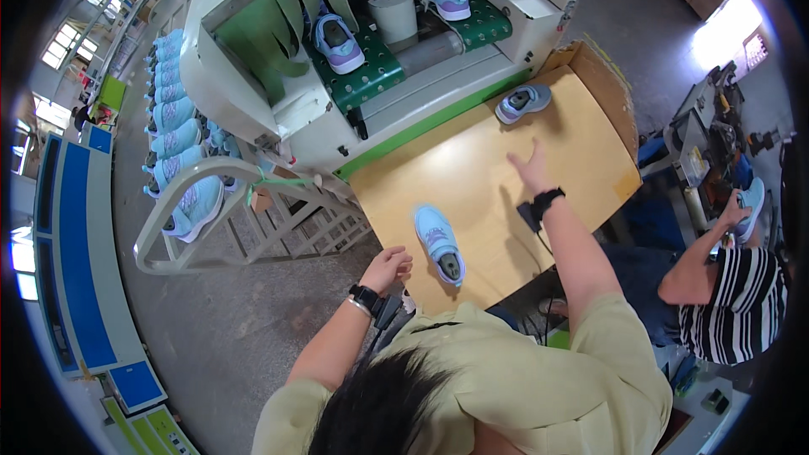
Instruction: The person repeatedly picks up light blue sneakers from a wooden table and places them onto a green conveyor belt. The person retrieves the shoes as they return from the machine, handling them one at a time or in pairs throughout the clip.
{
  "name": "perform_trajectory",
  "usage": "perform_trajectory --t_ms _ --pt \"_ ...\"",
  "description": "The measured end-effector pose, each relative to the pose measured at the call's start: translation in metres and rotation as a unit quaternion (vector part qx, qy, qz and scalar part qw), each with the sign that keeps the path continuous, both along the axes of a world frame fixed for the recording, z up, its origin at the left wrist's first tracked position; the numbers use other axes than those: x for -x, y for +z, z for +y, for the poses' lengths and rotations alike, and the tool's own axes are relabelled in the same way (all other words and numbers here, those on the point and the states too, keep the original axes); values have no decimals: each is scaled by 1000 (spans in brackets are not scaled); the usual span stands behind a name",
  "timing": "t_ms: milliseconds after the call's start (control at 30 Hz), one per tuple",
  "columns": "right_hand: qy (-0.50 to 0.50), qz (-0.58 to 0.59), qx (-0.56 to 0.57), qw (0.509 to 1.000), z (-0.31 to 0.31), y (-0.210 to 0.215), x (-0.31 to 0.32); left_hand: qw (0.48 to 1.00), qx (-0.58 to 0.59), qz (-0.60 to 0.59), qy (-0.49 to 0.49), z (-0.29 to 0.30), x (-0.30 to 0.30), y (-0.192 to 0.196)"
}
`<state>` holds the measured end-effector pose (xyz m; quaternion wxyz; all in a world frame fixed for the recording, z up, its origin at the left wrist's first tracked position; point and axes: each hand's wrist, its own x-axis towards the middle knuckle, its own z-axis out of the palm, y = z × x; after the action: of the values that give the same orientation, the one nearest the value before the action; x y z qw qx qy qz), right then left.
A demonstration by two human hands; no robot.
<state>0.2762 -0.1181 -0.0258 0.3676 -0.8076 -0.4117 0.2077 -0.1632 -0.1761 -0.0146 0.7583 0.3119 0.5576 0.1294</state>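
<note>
A light blue sneaker (439, 241) with a dark insert in its opening lies on the wooden tabletop (455, 177), its toe pointing away from me. Just left of it, by the table's near left edge, is my left hand (389, 268), fingers loosely bent and nothing visible in them. My right hand (533, 170) reaches over the table's right half, its fingers spread and empty. Beyond those fingers, and apart from them, a second blue sneaker (523, 104) rests near the machine with its toe to the right.
At the table's far side stands a machine (438, 76) with green strip curtains, carrying two sneakers (339, 44) on perforated green belts. Cardboard (602, 88) borders the table's right end. Leftward is a metal rack (244, 219) beside rows of blue sneakers (173, 109). A co-worker (729, 303) holds a shoe at right.
</note>
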Motion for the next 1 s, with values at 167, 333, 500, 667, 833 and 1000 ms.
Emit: perform_trajectory --t_ms 167,333,500,667,833,1000 --pt "-179 192 -46 964 126 17 -41 996 -12 50 71 -2 18 38" --pt "-254 108 1 961 163 -29 -47 990 -10 55 132 -7 29 45" --pt "-116 290 -181 933 110 -44 -43 990 -22 53 126 -3 18 36" --pt "11 423 -93 901 -22 -3 12 996 -60 24 67 17 -12 56" --pt "73 392 34 917 -86 52 75 993 -113 -24 30 23 -30 65" --pt "207 454 -41 866 -102 143 149 990 -70 -123 5 20 -42 82"
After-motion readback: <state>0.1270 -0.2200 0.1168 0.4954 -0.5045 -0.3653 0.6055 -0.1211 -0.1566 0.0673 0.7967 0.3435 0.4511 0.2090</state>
